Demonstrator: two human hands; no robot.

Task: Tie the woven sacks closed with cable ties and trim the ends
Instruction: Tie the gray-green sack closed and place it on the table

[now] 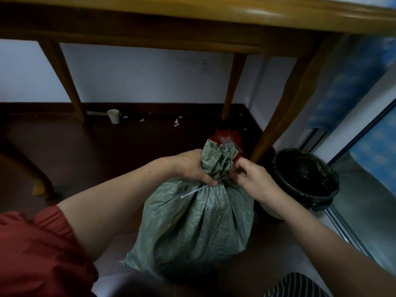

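wooden table (192,9), lined bin (306,179) — white cup (114,116)

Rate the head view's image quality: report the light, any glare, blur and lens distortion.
Head view: dim, flat indoor light; glare streaks the table edge; the blue patterned fabric at the right is smeared with blur; the wide-angle lens bows the table legs; the woven sack and white cable tie at centre read fairly sharp.
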